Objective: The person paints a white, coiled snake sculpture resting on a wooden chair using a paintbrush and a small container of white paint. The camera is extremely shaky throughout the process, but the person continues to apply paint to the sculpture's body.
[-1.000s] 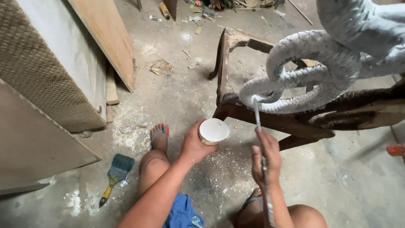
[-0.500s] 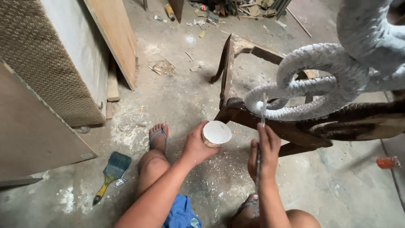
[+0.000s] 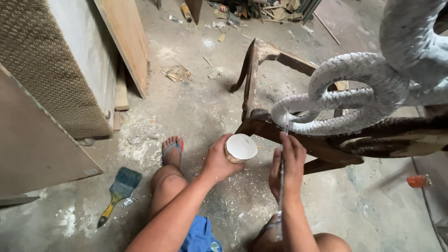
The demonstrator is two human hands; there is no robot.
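Gripping a thin brush (image 3: 283, 154), the right hand (image 3: 287, 163) sets its tip against the white scaled coil carving (image 3: 354, 93) just beyond. Left hand (image 3: 219, 158) wraps a small cup of white paint (image 3: 240, 148) nearby, above the dusty floor (image 3: 196, 107); a blue paintbrush (image 3: 119, 192) lies far left.

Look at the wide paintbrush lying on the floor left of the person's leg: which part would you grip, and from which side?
Probably grip the paintbrush by its yellow handle, coming from above at its lower-left end. It lies flat on the concrete floor, bristles pointing up-right toward the leg, so the narrow handle is free. Both hands are busy: the left hand holds a small cup, the right hand a thin brush.
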